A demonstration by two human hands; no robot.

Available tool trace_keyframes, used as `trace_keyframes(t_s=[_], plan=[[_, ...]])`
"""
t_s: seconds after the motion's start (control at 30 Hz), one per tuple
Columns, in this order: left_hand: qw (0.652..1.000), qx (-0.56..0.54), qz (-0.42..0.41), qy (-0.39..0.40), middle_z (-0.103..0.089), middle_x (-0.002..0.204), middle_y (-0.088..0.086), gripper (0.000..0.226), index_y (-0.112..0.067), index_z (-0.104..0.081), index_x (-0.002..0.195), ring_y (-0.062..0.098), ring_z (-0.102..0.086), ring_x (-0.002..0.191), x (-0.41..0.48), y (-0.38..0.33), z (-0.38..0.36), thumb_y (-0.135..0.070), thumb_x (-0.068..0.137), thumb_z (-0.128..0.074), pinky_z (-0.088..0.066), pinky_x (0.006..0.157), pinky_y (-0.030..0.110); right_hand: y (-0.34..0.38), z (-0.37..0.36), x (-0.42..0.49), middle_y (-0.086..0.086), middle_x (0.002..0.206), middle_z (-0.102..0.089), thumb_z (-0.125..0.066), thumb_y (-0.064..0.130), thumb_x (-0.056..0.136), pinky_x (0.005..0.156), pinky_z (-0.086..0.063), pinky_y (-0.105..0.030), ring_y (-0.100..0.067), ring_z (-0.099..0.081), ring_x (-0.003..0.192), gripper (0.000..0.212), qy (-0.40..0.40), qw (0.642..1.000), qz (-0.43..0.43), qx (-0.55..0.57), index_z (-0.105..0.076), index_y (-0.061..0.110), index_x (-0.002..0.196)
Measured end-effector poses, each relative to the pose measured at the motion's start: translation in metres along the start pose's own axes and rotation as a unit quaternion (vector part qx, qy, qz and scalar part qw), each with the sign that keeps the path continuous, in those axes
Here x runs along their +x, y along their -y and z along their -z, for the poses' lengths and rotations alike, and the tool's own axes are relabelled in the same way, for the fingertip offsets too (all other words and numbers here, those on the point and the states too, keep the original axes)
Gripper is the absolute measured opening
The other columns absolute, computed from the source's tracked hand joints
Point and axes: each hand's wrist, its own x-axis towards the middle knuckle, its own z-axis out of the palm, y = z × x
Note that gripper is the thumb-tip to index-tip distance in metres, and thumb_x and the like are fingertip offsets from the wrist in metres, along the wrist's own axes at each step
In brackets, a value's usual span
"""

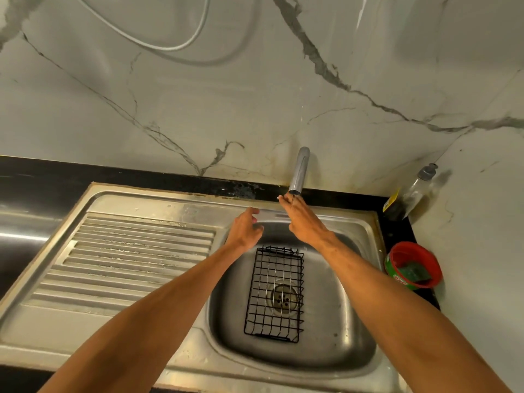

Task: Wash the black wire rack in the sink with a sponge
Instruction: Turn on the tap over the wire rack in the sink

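Observation:
The black wire rack [274, 293] lies flat on the bottom of the steel sink [351, 330], over the drain. Neither hand touches it. My right hand [300, 219] reaches out above the far rim with straight fingers, its fingertips just under the mouth of the chrome tap [299, 171]. My left hand [246, 229] hovers beside it over the far left of the basin, fingers loosely bent, holding nothing. A green sponge [414, 273] sits in a red tub [412, 265] on the counter to the right of the sink.
A ribbed steel draining board [127, 262] lies left of the basin. A clear dish-soap bottle [416, 191] stands in the back right corner on the black counter. A marble-look wall rises behind and to the right.

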Motion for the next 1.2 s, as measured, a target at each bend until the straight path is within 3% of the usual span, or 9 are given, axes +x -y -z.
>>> trace_keyframes(t_s=[0.1, 0.2, 0.3, 0.4, 0.47, 0.57, 0.77, 0.9, 1.2], plan=[[1.0, -0.012, 0.008, 0.002, -0.06, 0.132, 0.012, 0.05, -0.011, -0.048, 0.143, 0.025, -0.061, 0.118, -0.014, 0.0, 0.0, -0.005, 0.095, -0.063, -0.053, 0.1, 0.035, -0.003, -0.007, -0.028, -0.003, 0.145, -0.04, -0.051, -0.019, 0.083, 0.111, -0.042, -0.034, -0.016, -0.042, 0.132, 0.072, -0.057, 0.984, -0.085, 0.145, -0.039, 0.012, 0.147], [0.999, -0.022, 0.021, 0.022, -0.06, 0.131, 0.01, 0.05, -0.009, -0.048, 0.143, 0.024, -0.06, 0.119, -0.035, 0.006, -0.003, -0.005, 0.096, -0.063, -0.051, 0.1, 0.033, -0.002, -0.024, -0.069, -0.004, 0.13, -0.052, -0.048, -0.019, 0.085, 0.101, -0.05, -0.034, -0.016, -0.054, 0.115, 0.058, -0.121, 0.951, -0.178, 0.224, -0.054, 0.008, 0.136], [0.997, -0.024, 0.057, 0.047, -0.061, 0.131, 0.011, 0.05, -0.011, -0.048, 0.144, 0.025, -0.059, 0.121, -0.056, 0.023, -0.018, -0.01, 0.096, -0.064, -0.049, 0.105, 0.039, 0.002, -0.055, -0.112, -0.005, 0.118, -0.06, -0.047, -0.014, 0.088, 0.097, -0.053, -0.035, -0.014, -0.059, 0.109, 0.046, -0.1, 0.935, -0.216, 0.263, -0.061, 0.006, 0.127], [0.993, -0.019, 0.094, 0.071, -0.061, 0.134, 0.012, 0.049, -0.011, -0.049, 0.143, 0.026, -0.058, 0.123, -0.071, 0.042, -0.039, -0.012, 0.096, -0.064, -0.047, 0.107, 0.041, 0.008, -0.086, -0.142, -0.009, 0.122, -0.064, -0.054, -0.009, 0.087, 0.096, -0.053, -0.032, -0.018, -0.064, 0.109, 0.041, -0.062, 0.91, -0.273, 0.307, -0.063, 0.006, 0.124], [0.988, -0.028, 0.121, 0.087, -0.058, 0.139, 0.011, 0.053, -0.012, -0.045, 0.145, 0.025, -0.06, 0.12, -0.078, 0.051, -0.054, -0.012, 0.096, -0.064, -0.048, 0.103, 0.035, 0.013, -0.098, -0.154, -0.011, 0.121, -0.064, -0.063, -0.001, 0.088, 0.093, -0.052, -0.029, -0.017, -0.064, 0.102, 0.041, -0.041, 0.897, -0.314, 0.308, -0.061, 0.008, 0.128], [0.982, -0.041, 0.159, 0.094, -0.05, 0.149, 0.013, 0.064, -0.011, -0.037, 0.152, 0.027, -0.055, 0.128, -0.08, 0.06, -0.071, -0.01, 0.094, -0.067, -0.047, 0.104, 0.033, 0.02, -0.111, -0.162, -0.011, 0.131, -0.055, -0.067, 0.013, 0.091, 0.103, -0.048, -0.038, -0.023, -0.059, 0.114, 0.052, -0.023, 0.88, -0.361, 0.307, -0.051, 0.013, 0.139], [0.973, -0.056, 0.202, 0.092, -0.032, 0.16, 0.015, 0.102, -0.019, -0.016, 0.159, 0.034, -0.04, 0.143, -0.071, 0.071, -0.104, -0.023, 0.082, -0.083, -0.039, 0.114, 0.048, 0.017, -0.132, -0.157, -0.008, 0.157, -0.032, -0.061, 0.018, 0.096, 0.113, -0.035, -0.04, -0.027, -0.038, 0.14, 0.068, 0.025, 0.847, -0.406, 0.343, -0.026, 0.02, 0.154], [0.97, -0.032, 0.223, 0.095, -0.028, 0.159, 0.02, 0.128, -0.03, 0.006, 0.162, 0.04, -0.044, 0.138, -0.061, 0.069, -0.118, -0.027, 0.076, -0.089, -0.043, 0.109, 0.051, 0.012, -0.137, -0.152, -0.006, 0.157, -0.034, -0.058, 0.014, 0.097, 0.11, -0.035, -0.035, -0.025, -0.036, 0.142, 0.065, 0.038, 0.842, -0.41, 0.348, -0.026, 0.023, 0.154], [0.97, -0.027, 0.216, 0.111, -0.033, 0.151, 0.018, 0.126, -0.036, -0.011, 0.159, 0.037, -0.05, 0.129, -0.048, 0.07, -0.117, -0.016, 0.067, -0.094, -0.051, 0.096, 0.043, 0.004, -0.14, -0.147, -0.008, 0.146, -0.047, -0.062, 0.01, 0.093, 0.104, -0.044, -0.035, -0.024, -0.048, 0.132, 0.058, 0.034, 0.845, -0.417, 0.332, -0.041, 0.022, 0.145]])
